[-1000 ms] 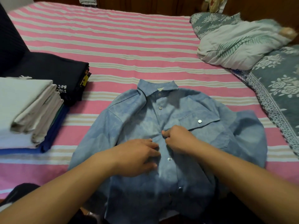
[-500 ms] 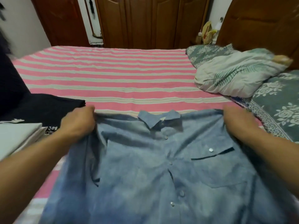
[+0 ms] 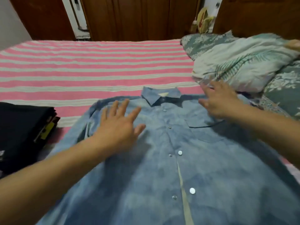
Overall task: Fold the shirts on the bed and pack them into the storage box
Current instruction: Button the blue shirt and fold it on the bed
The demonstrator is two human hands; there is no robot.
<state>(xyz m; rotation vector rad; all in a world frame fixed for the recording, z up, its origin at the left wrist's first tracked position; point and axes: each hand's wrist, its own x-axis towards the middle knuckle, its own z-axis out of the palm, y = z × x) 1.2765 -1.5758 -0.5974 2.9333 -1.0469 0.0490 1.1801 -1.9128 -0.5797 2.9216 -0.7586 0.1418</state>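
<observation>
A light blue button-up shirt (image 3: 186, 159) lies spread face up on the pink striped bed (image 3: 97, 67), collar pointing away from me. My left hand (image 3: 120, 125) lies flat with spread fingers on the shirt's left chest. My right hand (image 3: 217, 101) is blurred, its fingers straight, over the shirt's right shoulder near the chest pocket. Neither hand holds anything. No storage box is in view.
A stack of folded dark garments (image 3: 21, 130) sits at the left edge of the bed. A white leaf-print pillow (image 3: 240, 62) and grey-green floral bedding (image 3: 285, 88) lie at the right. Brown wooden wardrobe doors (image 3: 138, 17) stand beyond the bed.
Both hands let go of the shirt's shoulders after lifting and laying it out. They now lie open on the spread shirt. The camera view has come closer to the shirt.
</observation>
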